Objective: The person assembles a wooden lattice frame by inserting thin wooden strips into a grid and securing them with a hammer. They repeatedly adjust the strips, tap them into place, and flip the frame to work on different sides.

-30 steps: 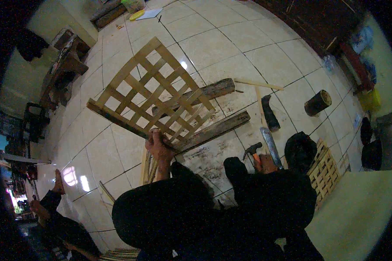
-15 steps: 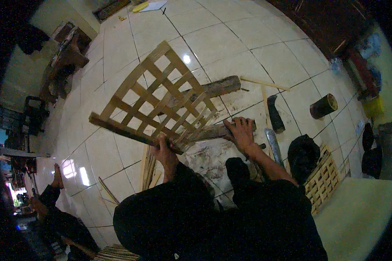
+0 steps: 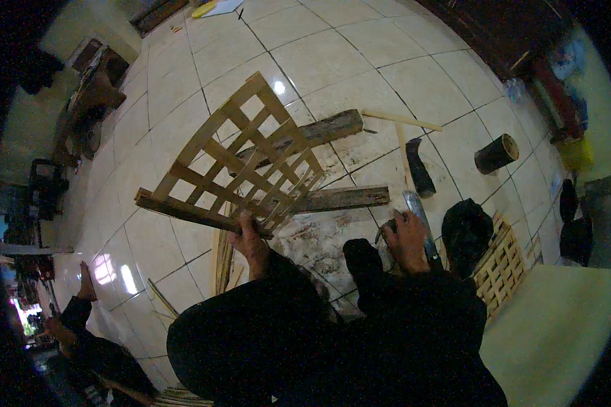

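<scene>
Head view: the left hand [image 3: 250, 239] is closed around the near edge bar of the lattice [image 3: 241, 163], a grid of wooden slats. It holds the lattice tilted up from the floor [image 3: 319, 54], so that the far end rises away from the grip. The right hand [image 3: 409, 237] rests low on the floor to the right of the left grip, beside the long knife [image 3: 419, 218]. The fingers bend over a small dark tool there, perhaps a hammer, but I cannot tell if they really hold it.

I judge that the step is building the lattice: one hand steadies it while the other fetches a tool. The next move calls for a firm, still frame.

Beyond the left grip two logs [image 3: 305, 136] lie under the lattice. Right of the right hand lie a black bag [image 3: 465, 227] and a smaller lattice [image 3: 501, 264]; farther off lies a short cylinder [image 3: 495, 153]. Loose slats [image 3: 223, 261] lie just below the left hand and may be in the way.
</scene>
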`<state>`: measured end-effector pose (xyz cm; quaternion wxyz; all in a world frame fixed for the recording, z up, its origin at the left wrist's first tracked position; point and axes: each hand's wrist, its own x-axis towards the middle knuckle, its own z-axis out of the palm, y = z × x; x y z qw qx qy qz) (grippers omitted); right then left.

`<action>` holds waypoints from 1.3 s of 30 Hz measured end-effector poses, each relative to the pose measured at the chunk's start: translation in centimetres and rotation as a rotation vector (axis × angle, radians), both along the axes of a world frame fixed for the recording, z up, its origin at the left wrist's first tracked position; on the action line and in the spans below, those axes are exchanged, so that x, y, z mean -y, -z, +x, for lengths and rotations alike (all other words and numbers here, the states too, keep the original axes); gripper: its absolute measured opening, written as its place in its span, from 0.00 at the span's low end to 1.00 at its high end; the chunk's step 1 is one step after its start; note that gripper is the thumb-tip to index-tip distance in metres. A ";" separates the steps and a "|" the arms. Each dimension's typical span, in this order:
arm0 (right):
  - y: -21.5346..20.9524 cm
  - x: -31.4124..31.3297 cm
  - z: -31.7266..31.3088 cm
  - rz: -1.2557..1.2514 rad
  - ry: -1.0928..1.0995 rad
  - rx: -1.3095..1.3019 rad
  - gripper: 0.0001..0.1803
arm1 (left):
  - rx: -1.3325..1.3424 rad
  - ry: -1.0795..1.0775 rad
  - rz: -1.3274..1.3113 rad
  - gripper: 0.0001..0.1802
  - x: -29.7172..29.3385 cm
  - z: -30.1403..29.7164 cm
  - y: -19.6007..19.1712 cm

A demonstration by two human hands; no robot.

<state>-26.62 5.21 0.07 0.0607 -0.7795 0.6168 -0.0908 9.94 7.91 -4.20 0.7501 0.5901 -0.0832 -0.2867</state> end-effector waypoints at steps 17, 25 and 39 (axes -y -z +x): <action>1.9 -7.0 -4.4 0.253 0.090 0.243 0.22 | 0.065 -0.007 -0.096 0.13 2.5 3.3 -1.1; -3.5 -1.7 0.9 0.511 -0.006 0.581 0.21 | 0.290 0.114 0.033 0.10 1.4 -0.7 -6.2; -7.6 4.3 10.8 0.290 -0.217 0.663 0.15 | 0.249 0.105 0.011 0.11 0.6 -1.1 -4.3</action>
